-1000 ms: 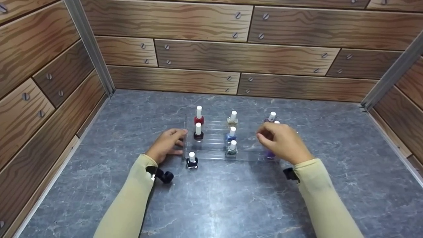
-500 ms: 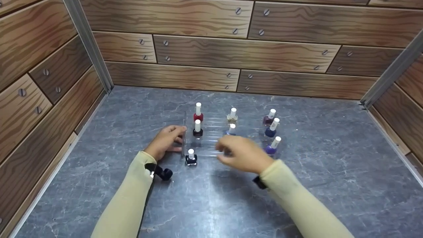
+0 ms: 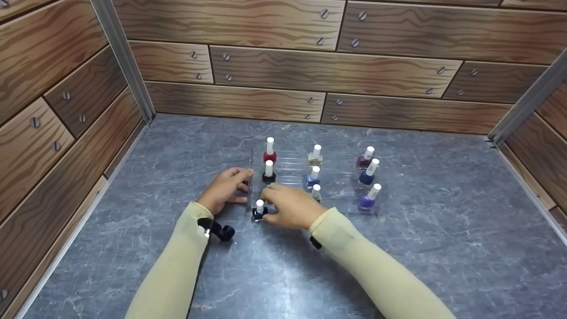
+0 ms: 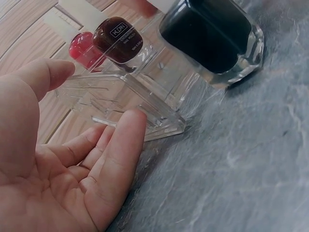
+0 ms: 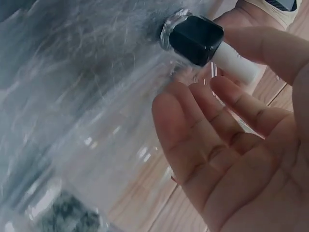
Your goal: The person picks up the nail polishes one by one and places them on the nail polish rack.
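A black nail polish bottle with a white cap stands on the table in front of the left end of a clear plastic stepped rack. My right hand is beside this bottle, thumb near its cap and fingers spread; in the right wrist view the black bottle lies between thumb and fingers, not pinched. My left hand touches the rack's left side panel, fingers relaxed; the panel shows close to the fingertips in the left wrist view. Red and dark brown bottles stand on the rack's left.
Mid-rack are a pale gold bottle, a blue one and a glitter one, partly hidden by my right hand. At the right lean plum, navy and violet bottles. Wood-patterned walls enclose the table.
My right hand has moved left from the violet bottle at the rack's right end, past the middle column, to the black bottle. My left hand has stayed at the rack's side.
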`<state>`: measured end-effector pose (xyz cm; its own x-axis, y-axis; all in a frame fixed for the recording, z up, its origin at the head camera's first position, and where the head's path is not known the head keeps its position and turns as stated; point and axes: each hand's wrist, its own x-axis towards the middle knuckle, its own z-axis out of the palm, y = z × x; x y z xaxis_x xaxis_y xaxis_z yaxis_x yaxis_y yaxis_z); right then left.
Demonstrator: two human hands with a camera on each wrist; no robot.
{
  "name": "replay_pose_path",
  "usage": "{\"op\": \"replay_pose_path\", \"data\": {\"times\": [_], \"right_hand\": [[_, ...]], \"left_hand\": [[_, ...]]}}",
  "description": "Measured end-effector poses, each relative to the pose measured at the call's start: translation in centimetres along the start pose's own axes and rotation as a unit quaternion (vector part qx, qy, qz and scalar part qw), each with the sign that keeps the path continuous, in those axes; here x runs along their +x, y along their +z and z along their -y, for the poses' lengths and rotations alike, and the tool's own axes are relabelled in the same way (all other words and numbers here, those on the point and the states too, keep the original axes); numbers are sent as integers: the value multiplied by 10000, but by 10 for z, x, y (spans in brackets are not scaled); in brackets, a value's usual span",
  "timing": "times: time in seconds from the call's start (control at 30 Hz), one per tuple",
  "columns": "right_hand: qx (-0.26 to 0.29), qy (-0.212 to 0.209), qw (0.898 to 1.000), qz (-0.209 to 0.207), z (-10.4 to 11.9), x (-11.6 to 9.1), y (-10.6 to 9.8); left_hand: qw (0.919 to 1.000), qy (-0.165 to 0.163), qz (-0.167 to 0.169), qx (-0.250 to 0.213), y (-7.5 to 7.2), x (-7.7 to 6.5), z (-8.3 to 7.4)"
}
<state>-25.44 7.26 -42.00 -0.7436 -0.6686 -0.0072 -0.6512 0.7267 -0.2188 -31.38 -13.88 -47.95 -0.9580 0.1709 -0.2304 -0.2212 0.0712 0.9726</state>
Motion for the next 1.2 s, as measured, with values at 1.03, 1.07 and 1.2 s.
{"op": "replay_pose_path", "data": {"times": [1.03, 1.07, 1.2], "right_hand": [[3586, -579, 8391, -4048, -52, -52, -53], [3715, -570, 8307, -4108, -55, -55, -55], [3881, -412, 8224, -4139, -62, -59, -57]], "left_hand": [[9997, -147, -145, -90, 0, 3, 0], [9997, -154, -144, -79, 0, 3, 0], [9999, -144, -95, -20, 1, 2, 0]]}}
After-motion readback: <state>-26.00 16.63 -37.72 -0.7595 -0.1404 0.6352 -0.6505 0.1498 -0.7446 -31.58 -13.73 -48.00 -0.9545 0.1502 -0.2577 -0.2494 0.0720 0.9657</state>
